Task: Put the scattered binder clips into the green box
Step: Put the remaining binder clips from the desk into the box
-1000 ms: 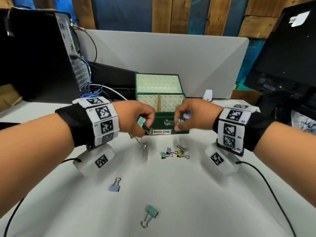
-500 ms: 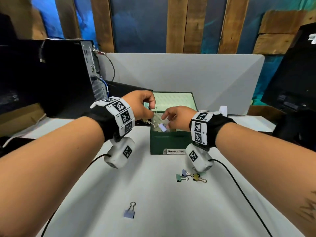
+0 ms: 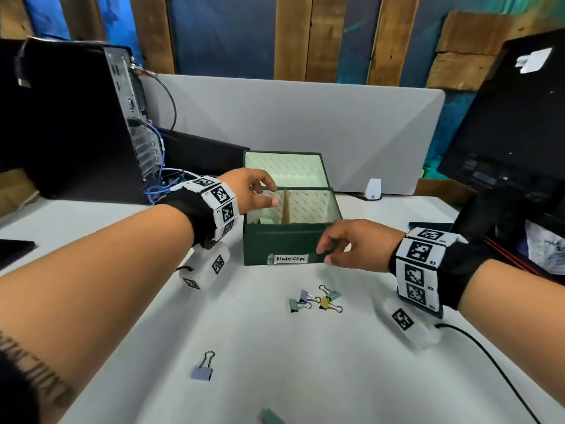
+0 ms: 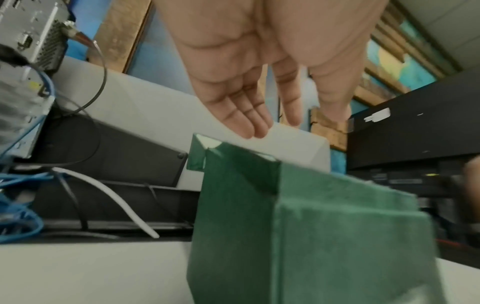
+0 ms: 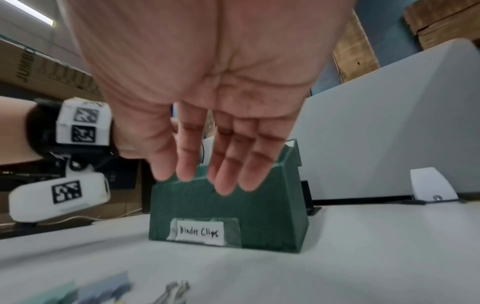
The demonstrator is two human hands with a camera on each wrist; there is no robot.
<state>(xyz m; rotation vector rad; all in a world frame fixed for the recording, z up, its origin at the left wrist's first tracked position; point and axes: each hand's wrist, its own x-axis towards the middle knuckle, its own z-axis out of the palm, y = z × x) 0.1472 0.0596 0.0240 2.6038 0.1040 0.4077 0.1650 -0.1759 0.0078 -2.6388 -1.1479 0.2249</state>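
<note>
The green box point(image 3: 284, 241) labelled "Binder Clips" stands open mid-table, its lid up and a cardboard divider inside; a clip point(image 3: 265, 221) lies in its left compartment. My left hand point(image 3: 258, 191) hovers over the box's left rim, fingers relaxed and empty; the left wrist view shows the same hand point(image 4: 272, 115) above the box point(image 4: 306, 222). My right hand point(image 3: 339, 246) hangs in front of the box's right front corner, fingers straight and empty point(image 5: 207, 176). Several small clips point(image 3: 315, 301) lie clustered before the box. A lilac clip point(image 3: 203, 370) and a green clip point(image 3: 272, 417) lie nearer me.
A black computer tower point(image 3: 76, 123) with blue cables point(image 3: 159, 185) stands at the back left. A grey divider panel point(image 3: 305, 123) runs behind the box, with a small white device point(image 3: 373, 188) at its foot. A black monitor point(image 3: 519, 133) fills the right side.
Both hands let go of the clips they held over the box. The left hand stays above the left rim; the right hand has drawn back and down to the box's front.
</note>
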